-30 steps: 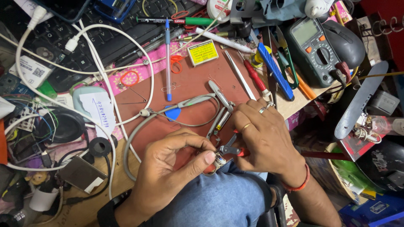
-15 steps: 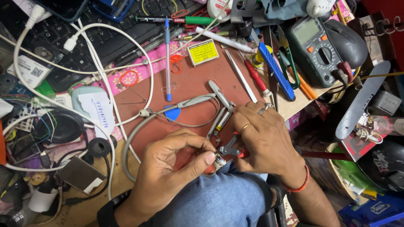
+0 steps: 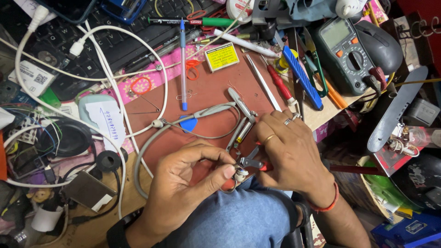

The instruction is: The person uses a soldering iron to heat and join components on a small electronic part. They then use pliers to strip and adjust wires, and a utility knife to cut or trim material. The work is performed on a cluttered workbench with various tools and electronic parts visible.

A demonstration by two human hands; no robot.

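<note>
On the cluttered red mat (image 3: pixel 216 92), little has shifted; the left hand (image 3: pixel 183 193) still pinches a small round part (image 3: pixel 240 174); the right hand (image 3: pixel 289 151) keeps gripping red-handled pliers (image 3: pixel 251 162).

A small electronics repair workshop, crowded with tools and spare parts.

The counter (image 3: pixel 216 98) is covered by a red-brown work mat, and around that mat lie a digital multimeter (image 3: pixel 342 50) to its right, a blue-handled tool (image 3: pixel 301 76), a red screwdriver (image 3: pixel 281 85) and metal tweezers (image 3: pixel 262 82) at its right edge, white cables (image 3: pixel 115 82) and a dark keyboard (image 3: pixel 110 34) above it to the left.
</note>
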